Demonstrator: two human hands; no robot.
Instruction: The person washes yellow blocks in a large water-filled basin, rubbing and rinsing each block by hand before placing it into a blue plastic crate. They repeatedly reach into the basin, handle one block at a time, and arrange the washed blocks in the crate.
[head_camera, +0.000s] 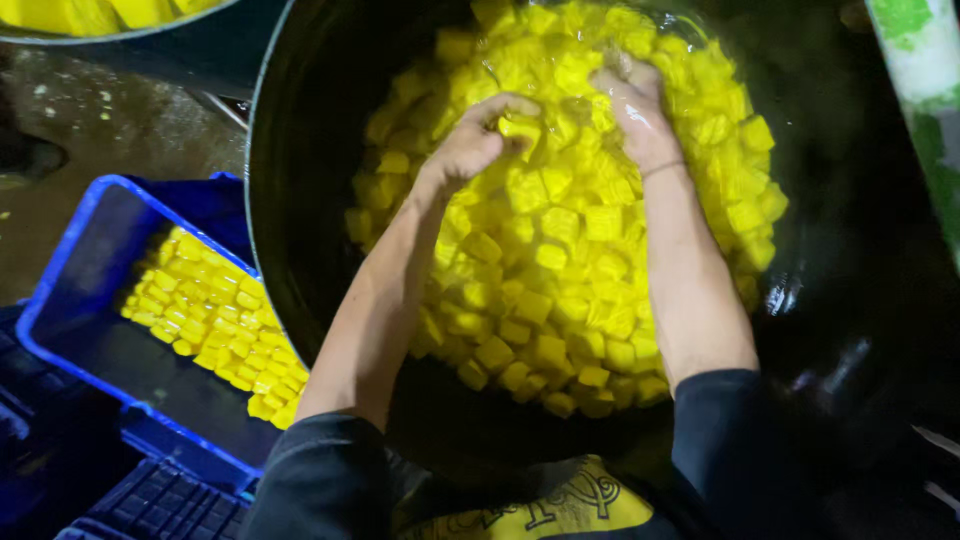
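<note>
A big dark round basin (300, 230) holds a heap of yellow cubes (560, 260) lying in water. My left hand (470, 145) reaches into the pile, its fingers curled around a few yellow cubes near the top. My right hand (635, 105) is pressed into the cubes a little farther back, fingers bent down among them and partly hidden; a thin band circles its wrist. Both forearms are bare, with dark sleeves pushed up.
A blue plastic crate (80, 300) at the left holds neat rows of yellow cubes (210, 320). Another round container with yellow pieces (90, 15) shows at the top left. Wet ground lies behind the crate. A green-and-white post (925, 80) stands at the right.
</note>
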